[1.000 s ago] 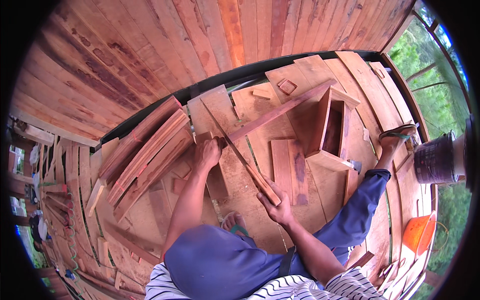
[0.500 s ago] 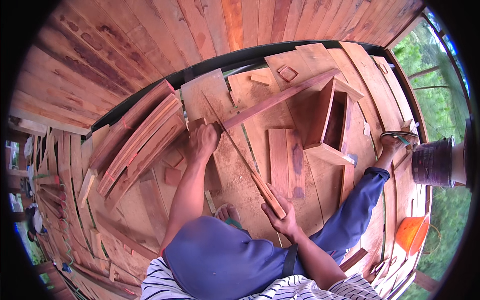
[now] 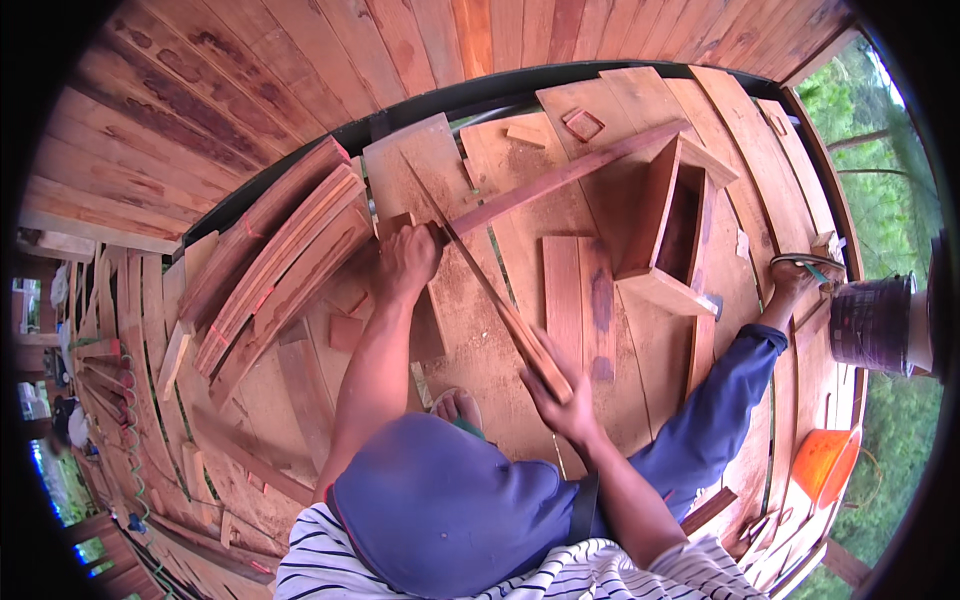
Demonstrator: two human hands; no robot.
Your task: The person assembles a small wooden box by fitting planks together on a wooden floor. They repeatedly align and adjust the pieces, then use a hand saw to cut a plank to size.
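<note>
My right hand (image 3: 562, 405) is wrapped round the wooden handle of a handsaw (image 3: 470, 258). Its narrow blade slants away to the far left and crosses a long reddish wooden strip (image 3: 570, 178) close to that strip's near-left end. Just left of the blade, my left hand (image 3: 408, 262) is closed over the strip's end and presses it down on a wooden block (image 3: 428, 325). The fingertips of the left hand are partly hidden. Sawdust lies on the boards around the blade.
A stack of long planks (image 3: 285, 265) lies to the left. Right of the saw are short boards (image 3: 577, 300) and an open wooden box frame (image 3: 672, 225). A dark bucket (image 3: 868, 320) and an orange bucket (image 3: 825, 465) stand at the right edge. My foot (image 3: 460, 408) rests on the plank floor.
The saw has slid forward along its line, away from me, with my right hand following. My left hand stays on the strip's end. The whole view has shifted slightly.
</note>
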